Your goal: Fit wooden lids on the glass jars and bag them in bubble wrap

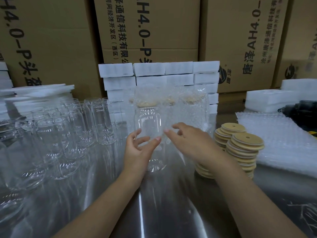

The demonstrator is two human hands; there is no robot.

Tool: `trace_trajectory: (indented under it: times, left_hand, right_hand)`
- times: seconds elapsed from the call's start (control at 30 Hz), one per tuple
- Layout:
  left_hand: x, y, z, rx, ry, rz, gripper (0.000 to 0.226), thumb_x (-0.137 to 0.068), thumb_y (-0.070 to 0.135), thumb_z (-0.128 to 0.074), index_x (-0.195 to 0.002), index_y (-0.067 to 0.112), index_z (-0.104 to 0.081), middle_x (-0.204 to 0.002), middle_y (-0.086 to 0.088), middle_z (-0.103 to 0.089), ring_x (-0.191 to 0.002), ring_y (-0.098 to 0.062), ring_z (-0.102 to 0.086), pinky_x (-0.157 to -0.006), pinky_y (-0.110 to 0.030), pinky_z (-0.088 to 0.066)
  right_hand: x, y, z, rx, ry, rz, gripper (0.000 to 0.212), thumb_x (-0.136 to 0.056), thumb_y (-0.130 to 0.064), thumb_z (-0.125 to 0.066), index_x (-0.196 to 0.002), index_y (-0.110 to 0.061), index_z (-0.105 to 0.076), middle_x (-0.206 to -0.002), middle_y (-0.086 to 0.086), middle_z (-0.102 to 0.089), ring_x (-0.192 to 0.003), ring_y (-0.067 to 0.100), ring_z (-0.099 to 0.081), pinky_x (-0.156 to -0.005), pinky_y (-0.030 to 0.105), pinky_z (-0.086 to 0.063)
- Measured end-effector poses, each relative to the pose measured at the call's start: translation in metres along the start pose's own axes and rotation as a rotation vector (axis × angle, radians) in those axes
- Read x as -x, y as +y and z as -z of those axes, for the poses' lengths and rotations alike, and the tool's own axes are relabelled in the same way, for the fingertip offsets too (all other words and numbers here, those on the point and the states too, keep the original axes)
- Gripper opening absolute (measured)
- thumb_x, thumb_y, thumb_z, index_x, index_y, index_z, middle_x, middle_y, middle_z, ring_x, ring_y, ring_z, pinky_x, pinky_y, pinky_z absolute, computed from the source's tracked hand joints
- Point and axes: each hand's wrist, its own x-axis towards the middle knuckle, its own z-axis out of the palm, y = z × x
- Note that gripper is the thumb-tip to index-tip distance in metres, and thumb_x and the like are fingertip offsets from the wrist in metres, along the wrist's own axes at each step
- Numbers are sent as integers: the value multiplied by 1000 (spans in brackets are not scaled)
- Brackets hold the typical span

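Centrally: clear glass jar with wooden lid (pixel 148 120), upright, partly in clear bubble-wrap bag (pixel 149 95), above steel counter (pixel 154 212).
Left grip: left hand (pixel 137 146) curls round the jar's base.
Right grip: right hand (pixel 186 142), fingertips at bag's edge; hold unclear.
Left of frame: bare glass jars (pixel 68 131) crowd close.
Right: stacked round wooden lids (pixel 243 148) just beside the wrist.
Behind: wrapped jars (pixel 192 107), white foam blocks (pixel 154 69).

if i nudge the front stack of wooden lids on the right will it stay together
Probably not. The front lid stack is already staggered, discs overhanging each other, so a push would likely shear it. The steel table looks smooth, so its base may slide too. The thin discs seem light.
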Motion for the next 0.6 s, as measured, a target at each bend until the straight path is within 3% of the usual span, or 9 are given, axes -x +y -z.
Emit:
trace_trajectory:
  times: [0.13, 0.2, 0.3, 0.37, 0.47, 0.6]
  left_hand:
    - [-6, -2, 7, -61, 15, -80, 65, -78, 18, -76, -133, 22, -40, -113, -2, -59, -84, 3, -65, -70, -15, -51]
    - [-7, -3, 9, -106, -4, -115, 73, -80, 12, -76, -139, 19, -35, -113, -1, -56, -91, -1, -63, -67, -11, -50]
    - [-7, -4, 11, -161, -21, -155, 81, -78, 12, -78, -142, 22, -29, -121, -3, -51, -105, -9, -58, -86, -23, -50]
    - [-7, -3, 12, -189, -21, -169, 80, -78, 15, -78, -141, 24, -30, -123, -2, -49, -107, -7, -56, -94, -33, -49]
    - [-7, -3, 13, -205, -9, -175, 81, -77, 18, -79, -143, 23, -31, -124, -1, -49, -108, -4, -55, -94, -35, -49]
    - [-7, -5, 13, -202, -26, -193, 91, -66, 33, -84, -140, 26, -32, -120, 5, -49, -108, -5, -55, -94, -32, -48]
  right_hand:
    - [14, 15, 22, 386, -208, -48, 68, -87, -50, -56, -146, -27, -28, -141, 1, -47, -122, 23, -50, -105, 41, -33]
    - [21, 19, 28, 489, -334, -99, 71, -83, -45, -62, -144, -29, -29, -135, -2, -50, -124, 22, -46, -103, 40, -31]
    - [23, 22, 30, 529, -417, -125, 68, -84, -33, -60, -143, -27, -28, -129, -1, -49, -119, 22, -48, -96, 40, -36]
    - [21, 24, 27, 544, -409, -110, 67, -84, -25, -57, -144, -28, -27, -133, -1, -48, -120, 22, -48, -92, 36, -38]
    - [19, 27, 24, 501, -380, -93, 71, -82, -23, -58, -145, -34, -28, -139, -1, -43, -120, 22, -48, -76, 26, -35]
    - [12, 28, 21, 384, -268, -68, 71, -79, -38, -67, -141, -41, -32, -134, 1, -35, -119, 26, -43, -82, 30, -38]
